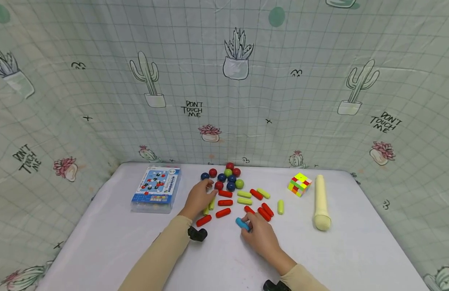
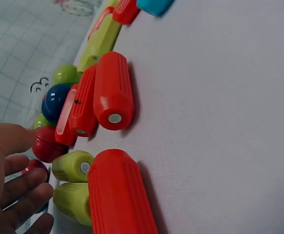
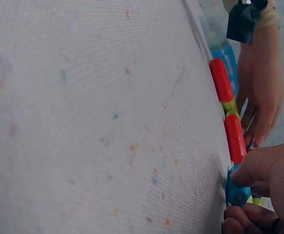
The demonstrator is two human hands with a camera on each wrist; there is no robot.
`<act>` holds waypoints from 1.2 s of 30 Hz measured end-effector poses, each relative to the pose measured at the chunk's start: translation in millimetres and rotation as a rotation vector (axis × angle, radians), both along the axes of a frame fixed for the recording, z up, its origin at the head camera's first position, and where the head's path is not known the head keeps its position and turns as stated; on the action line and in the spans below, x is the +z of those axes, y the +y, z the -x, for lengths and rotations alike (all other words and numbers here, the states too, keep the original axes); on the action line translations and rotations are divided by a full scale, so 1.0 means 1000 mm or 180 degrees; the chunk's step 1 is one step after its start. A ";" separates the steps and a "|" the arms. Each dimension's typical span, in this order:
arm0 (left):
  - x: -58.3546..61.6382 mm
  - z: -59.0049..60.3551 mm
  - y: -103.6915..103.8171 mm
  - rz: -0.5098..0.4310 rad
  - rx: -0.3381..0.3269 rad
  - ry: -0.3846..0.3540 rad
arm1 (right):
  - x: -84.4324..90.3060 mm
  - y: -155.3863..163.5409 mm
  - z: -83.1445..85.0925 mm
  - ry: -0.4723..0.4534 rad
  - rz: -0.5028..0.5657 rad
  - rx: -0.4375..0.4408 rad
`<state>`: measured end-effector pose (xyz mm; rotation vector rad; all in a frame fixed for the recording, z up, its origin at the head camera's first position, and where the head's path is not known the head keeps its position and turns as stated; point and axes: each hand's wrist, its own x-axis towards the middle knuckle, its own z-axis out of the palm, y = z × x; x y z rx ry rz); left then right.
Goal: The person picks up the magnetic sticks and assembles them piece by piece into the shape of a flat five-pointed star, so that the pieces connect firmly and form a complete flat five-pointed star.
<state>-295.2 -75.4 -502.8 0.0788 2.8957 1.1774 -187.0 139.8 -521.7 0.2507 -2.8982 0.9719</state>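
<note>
My right hand (image 1: 260, 235) pinches a short blue rod (image 1: 242, 224) between thumb and fingers, low over the white table. In the right wrist view the thumb lies on the blue rod (image 3: 237, 187). My left hand (image 1: 200, 198) is beside the balls and holds nothing visible; its fingers are loosely bent in the left wrist view. Close to it are a red ball (image 1: 219, 185), two yellow-green rods (image 1: 211, 204) partly hidden by the hand, and a red rod (image 1: 204, 220). Several red rods (image 1: 225, 203) and yellow-green rods (image 1: 244, 201) lie between the hands.
Blue, red and green balls (image 1: 231, 178) cluster at the back middle. A boxed molecule set (image 1: 156, 190) lies at the left. To the right are a puzzle cube (image 1: 299, 184) and a pale yellow bat-shaped object (image 1: 320, 202). Patterned cloth (image 1: 217, 97) surrounds the table (image 1: 217, 262).
</note>
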 end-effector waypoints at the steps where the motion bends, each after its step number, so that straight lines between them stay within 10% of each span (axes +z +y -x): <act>1: 0.000 0.002 0.001 -0.0052 -0.0017 -0.0030 | 0.000 0.000 0.000 0.0003 0.0004 0.0001; 36: -0.003 0.011 0.000 -0.0252 -0.0046 0.0189 | -0.001 0.003 -0.002 0.0131 0.0000 0.0048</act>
